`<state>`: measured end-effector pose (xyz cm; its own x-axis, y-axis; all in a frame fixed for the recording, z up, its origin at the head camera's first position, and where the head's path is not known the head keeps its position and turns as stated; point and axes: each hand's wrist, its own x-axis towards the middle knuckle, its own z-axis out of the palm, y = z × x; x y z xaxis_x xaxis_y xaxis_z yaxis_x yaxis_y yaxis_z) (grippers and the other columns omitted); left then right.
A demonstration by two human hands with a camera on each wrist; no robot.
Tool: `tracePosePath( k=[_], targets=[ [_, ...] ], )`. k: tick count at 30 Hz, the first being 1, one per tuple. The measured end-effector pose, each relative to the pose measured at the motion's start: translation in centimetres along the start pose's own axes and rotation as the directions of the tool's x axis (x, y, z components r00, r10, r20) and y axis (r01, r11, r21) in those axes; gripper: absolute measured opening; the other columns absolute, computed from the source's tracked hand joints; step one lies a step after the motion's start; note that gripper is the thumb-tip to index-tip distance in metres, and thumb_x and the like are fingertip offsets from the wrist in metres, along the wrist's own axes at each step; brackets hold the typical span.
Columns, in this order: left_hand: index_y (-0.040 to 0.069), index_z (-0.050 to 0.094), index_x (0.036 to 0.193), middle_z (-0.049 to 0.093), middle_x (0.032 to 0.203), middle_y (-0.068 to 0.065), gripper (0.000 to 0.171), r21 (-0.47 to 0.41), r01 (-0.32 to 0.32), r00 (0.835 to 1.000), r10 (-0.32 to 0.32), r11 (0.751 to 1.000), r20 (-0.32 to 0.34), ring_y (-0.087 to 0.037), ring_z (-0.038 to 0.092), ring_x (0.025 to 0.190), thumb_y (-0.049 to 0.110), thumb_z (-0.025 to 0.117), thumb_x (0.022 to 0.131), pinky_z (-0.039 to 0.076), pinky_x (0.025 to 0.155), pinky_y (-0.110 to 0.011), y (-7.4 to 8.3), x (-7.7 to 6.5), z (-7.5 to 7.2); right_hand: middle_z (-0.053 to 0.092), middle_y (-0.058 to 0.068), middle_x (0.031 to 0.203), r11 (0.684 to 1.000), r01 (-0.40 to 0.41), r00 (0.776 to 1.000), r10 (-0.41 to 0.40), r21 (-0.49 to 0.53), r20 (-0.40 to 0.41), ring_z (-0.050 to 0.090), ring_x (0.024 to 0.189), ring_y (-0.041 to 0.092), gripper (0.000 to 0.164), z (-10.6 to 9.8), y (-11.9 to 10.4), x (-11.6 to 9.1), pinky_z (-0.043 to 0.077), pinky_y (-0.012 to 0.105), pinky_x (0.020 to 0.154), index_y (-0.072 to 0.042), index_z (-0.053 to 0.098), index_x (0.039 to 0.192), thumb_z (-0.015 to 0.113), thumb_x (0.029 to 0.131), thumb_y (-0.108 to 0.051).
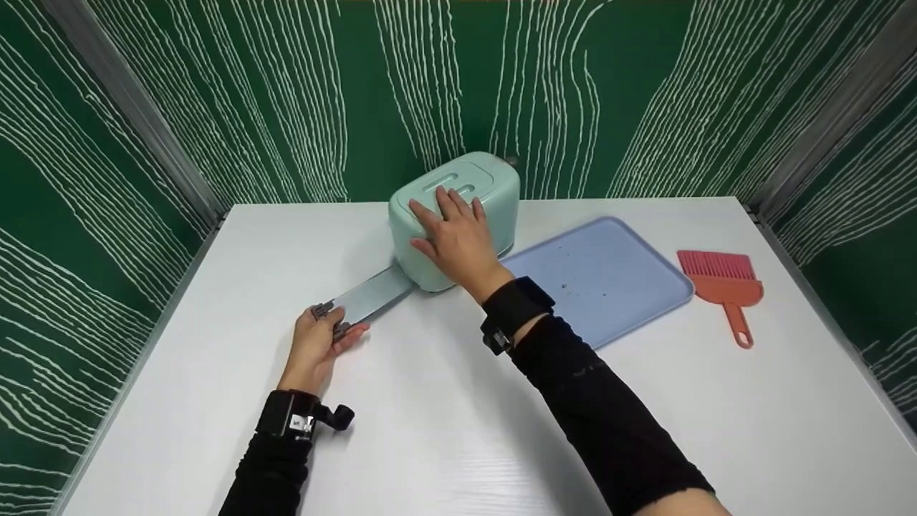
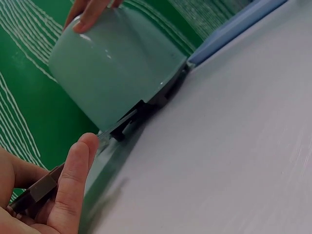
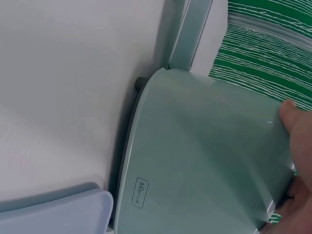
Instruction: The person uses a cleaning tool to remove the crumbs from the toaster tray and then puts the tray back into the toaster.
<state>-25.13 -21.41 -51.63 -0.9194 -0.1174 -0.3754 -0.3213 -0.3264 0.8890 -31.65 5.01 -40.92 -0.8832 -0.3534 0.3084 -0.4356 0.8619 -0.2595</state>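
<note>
A mint-green toaster [image 1: 494,208] stands near the back of the white table. From low on its left end a flat silver crumb tray [image 1: 380,290] sticks out. My left hand [image 1: 313,345] grips the dark end of that tray between thumb and fingers, as the left wrist view [image 2: 70,195] also shows from close by. My right hand [image 1: 462,247] rests on the toaster's top with fingers spread near the slots. In the right wrist view, the thumb [image 3: 288,109] lies at the toaster's upper edge.
A blue tray [image 1: 609,265] with a few dark crumbs lies right of the toaster, its near-left corner close to the toaster's base. Farther right lies a red brush with an orange dustpan [image 1: 729,287]. Green walls with white lines surround the table's back and sides.
</note>
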Motion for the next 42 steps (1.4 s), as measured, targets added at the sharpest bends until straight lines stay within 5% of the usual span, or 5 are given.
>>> tracePosePath(
  k=[11, 22, 36, 42],
  targets=[
    [0.002, 0.043, 0.133, 0.058, 0.121, -0.02, 0.024, -0.028, 0.057, 0.998, -0.056, 0.998, 0.036, -0.022, 0.081, 0.083, 0.01, 0.051, 0.113, 0.068, 0.081, -0.025, 0.2, 0.3, 0.3, 0.035, 0.021, 0.173, 1.0, -0.006, 1.0, 0.006, 0.011, -0.009, 0.033, 0.162, 0.04, 0.061, 0.2, -0.1, -0.1, 0.021, 0.067, 0.135, -0.027, 0.045, 0.164, 0.059, 0.109, -0.048],
    [-0.003, 0.035, 0.15, 0.058, 0.125, -0.023, 0.041, -0.012, 0.092, 0.994, -0.091, 0.996, 0.056, -0.02, 0.08, 0.082, 0.01, 0.048, 0.114, 0.067, 0.079, -0.022, 0.6, 1.0, 1.2, 0.035, 0.019, 0.174, 1.0, -0.01, 1.0, 0.01, -0.012, -0.013, 0.032, 0.163, 0.039, 0.061, 0.4, -0.2, -0.1, 0.02, 0.067, 0.135, -0.028, 0.044, 0.165, 0.058, 0.109, -0.05],
    [-0.006, 0.035, 0.154, 0.061, 0.118, -0.021, 0.045, -0.015, 0.096, 0.994, -0.095, 0.995, 0.055, -0.019, 0.078, 0.078, 0.007, 0.047, 0.113, 0.068, 0.076, -0.024, 0.6, 2.0, 2.6, 0.032, 0.019, 0.175, 1.0, -0.019, 1.0, 0.019, 0.0, -0.005, 0.031, 0.163, 0.039, 0.062, 0.6, -0.2, -0.2, 0.017, 0.066, 0.136, -0.029, 0.042, 0.166, 0.057, 0.11, -0.05],
    [-0.007, 0.034, 0.155, 0.07, 0.099, -0.017, 0.047, 0.04, 0.102, 0.991, -0.105, 0.994, 0.088, -0.017, 0.078, 0.072, 0.009, 0.047, 0.114, 0.067, 0.072, -0.023, 0.8, 2.4, 3.0, 0.032, 0.019, 0.175, 0.999, -0.022, 1.0, 0.022, -0.025, -0.01, 0.031, 0.163, 0.039, 0.061, 0.6, -0.2, -0.2, 0.018, 0.066, 0.136, -0.029, 0.042, 0.166, 0.056, 0.11, -0.051]
  ],
)
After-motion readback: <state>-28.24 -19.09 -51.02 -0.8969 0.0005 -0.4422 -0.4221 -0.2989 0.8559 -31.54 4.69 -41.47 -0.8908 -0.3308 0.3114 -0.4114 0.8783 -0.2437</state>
